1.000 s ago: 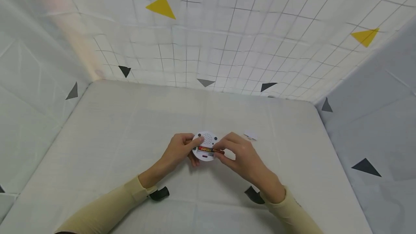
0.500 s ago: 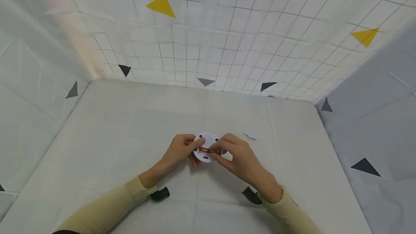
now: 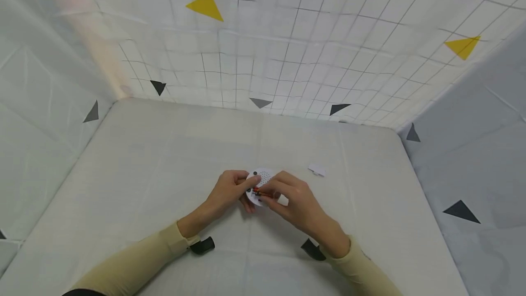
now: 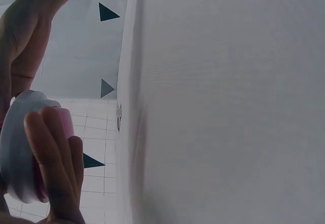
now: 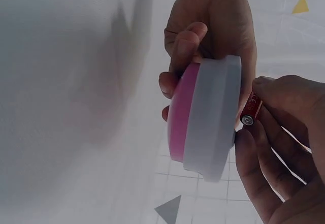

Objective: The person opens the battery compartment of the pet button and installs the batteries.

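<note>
White plastic, round, perforated back, 1 unit: device (image 3: 264, 174), head view, held over table (image 3: 197, 140) btwn both hands, perforated face up. L hand (image 3: 226, 191): grips device at its L edge, thumb on perforated face, other fingers tucked round & under. R hand (image 3: 297, 198): pinches battery (image 3: 267, 194), red/orange, 1 pc, over lower half of the face; red bit (image 3: 255, 189) alongside, too small to ID. Small white piece (image 3: 317, 170), 1 pc, lying on table, beyond R hand & to its R. Sleeves (image 3: 135, 257), beige, both arms; black wrist pieces (image 3: 203, 245), 1 per arm. Far wall (image 3: 255, 44): white, gridded, w/ yellow triangles (image 3: 207, 7) & dark triangles (image 3: 260, 103).

L wrist view: device at far L, nearly on edge, white body + pink part; fingers of L hand lie across pink side; R hand partly seen above, battery hidden.

R wrist view: device edge-on, domed pink side to L, white body to R; L hand behind, fingertips curled at pink side. Thumb & fingers of R hand clamp battery, metal end twd cam, just beside white face; contact w/ device: can't tell
</note>
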A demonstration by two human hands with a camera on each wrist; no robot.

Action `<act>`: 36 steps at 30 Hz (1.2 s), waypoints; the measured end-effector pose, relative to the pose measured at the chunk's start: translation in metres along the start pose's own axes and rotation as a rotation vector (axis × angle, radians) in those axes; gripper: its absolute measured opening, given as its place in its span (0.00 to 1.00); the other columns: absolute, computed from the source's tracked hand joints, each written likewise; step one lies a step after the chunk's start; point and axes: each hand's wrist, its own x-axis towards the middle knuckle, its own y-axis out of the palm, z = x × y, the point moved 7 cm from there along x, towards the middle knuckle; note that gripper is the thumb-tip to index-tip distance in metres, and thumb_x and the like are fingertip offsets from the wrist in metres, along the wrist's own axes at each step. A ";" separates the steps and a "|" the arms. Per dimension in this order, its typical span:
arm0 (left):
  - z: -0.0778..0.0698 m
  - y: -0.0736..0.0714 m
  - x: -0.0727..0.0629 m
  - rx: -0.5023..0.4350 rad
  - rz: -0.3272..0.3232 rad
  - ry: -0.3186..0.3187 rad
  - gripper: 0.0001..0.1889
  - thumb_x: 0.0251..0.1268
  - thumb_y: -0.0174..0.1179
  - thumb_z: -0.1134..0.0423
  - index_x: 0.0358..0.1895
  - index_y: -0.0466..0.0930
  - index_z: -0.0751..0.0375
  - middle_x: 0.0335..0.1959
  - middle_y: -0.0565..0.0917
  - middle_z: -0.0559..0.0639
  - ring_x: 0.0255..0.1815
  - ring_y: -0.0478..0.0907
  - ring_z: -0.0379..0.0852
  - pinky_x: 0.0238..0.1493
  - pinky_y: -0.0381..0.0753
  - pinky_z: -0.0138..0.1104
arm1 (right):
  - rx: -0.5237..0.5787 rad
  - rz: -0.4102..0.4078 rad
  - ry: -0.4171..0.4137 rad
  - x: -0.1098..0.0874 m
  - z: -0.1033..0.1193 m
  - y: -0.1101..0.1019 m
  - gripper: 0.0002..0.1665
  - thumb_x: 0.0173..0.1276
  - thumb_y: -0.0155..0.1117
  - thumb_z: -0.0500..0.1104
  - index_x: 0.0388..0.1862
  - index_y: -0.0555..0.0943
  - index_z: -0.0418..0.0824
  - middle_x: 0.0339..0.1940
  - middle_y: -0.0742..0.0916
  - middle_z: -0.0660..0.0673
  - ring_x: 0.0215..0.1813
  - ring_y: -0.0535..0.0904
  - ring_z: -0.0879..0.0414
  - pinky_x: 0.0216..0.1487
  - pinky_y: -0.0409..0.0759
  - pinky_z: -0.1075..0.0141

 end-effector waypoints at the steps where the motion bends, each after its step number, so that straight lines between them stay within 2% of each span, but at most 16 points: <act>1: 0.001 0.000 0.000 0.000 0.002 0.000 0.20 0.78 0.63 0.48 0.43 0.85 0.66 0.26 0.91 0.58 0.20 0.88 0.58 0.33 0.91 0.46 | -0.001 -0.005 -0.003 0.000 0.000 0.000 0.15 0.60 0.82 0.33 0.44 0.88 0.45 0.40 0.87 0.51 0.38 0.83 0.61 0.35 0.85 0.67; 7: 0.002 0.001 0.002 0.011 0.009 0.004 0.20 0.77 0.63 0.47 0.43 0.86 0.64 0.26 0.91 0.58 0.20 0.88 0.59 0.34 0.91 0.46 | -0.024 -0.012 -0.003 -0.001 -0.001 0.003 0.15 0.61 0.82 0.35 0.46 0.88 0.45 0.40 0.87 0.52 0.39 0.82 0.62 0.34 0.83 0.68; 18: 0.001 0.001 0.001 0.026 0.001 -0.004 0.19 0.77 0.64 0.48 0.41 0.85 0.64 0.21 0.88 0.58 0.15 0.85 0.52 0.23 0.87 0.40 | -0.017 0.000 -0.016 -0.001 -0.002 0.005 0.13 0.63 0.81 0.35 0.44 0.89 0.45 0.42 0.87 0.53 0.43 0.83 0.62 0.39 0.84 0.70; 25: 0.002 0.000 0.001 0.017 -0.010 -0.017 0.19 0.77 0.64 0.48 0.43 0.85 0.64 0.22 0.89 0.57 0.15 0.85 0.51 0.23 0.87 0.43 | -0.050 0.010 -0.093 -0.001 0.002 0.005 0.18 0.59 0.84 0.39 0.48 0.89 0.43 0.44 0.88 0.52 0.45 0.83 0.61 0.44 0.82 0.74; 29: 0.002 -0.001 0.000 0.024 -0.013 -0.015 0.20 0.77 0.64 0.47 0.43 0.85 0.64 0.21 0.88 0.57 0.15 0.85 0.52 0.23 0.87 0.43 | -0.065 0.029 -0.145 -0.002 0.003 0.004 0.24 0.57 0.86 0.40 0.53 0.89 0.43 0.48 0.88 0.51 0.48 0.82 0.60 0.44 0.82 0.73; 36: 0.003 -0.002 0.000 0.022 -0.013 -0.006 0.20 0.77 0.64 0.47 0.41 0.85 0.64 0.21 0.88 0.58 0.16 0.85 0.52 0.22 0.87 0.42 | -0.103 0.117 -0.162 -0.003 0.002 0.007 0.25 0.61 0.84 0.41 0.58 0.88 0.44 0.52 0.86 0.51 0.51 0.81 0.59 0.44 0.82 0.74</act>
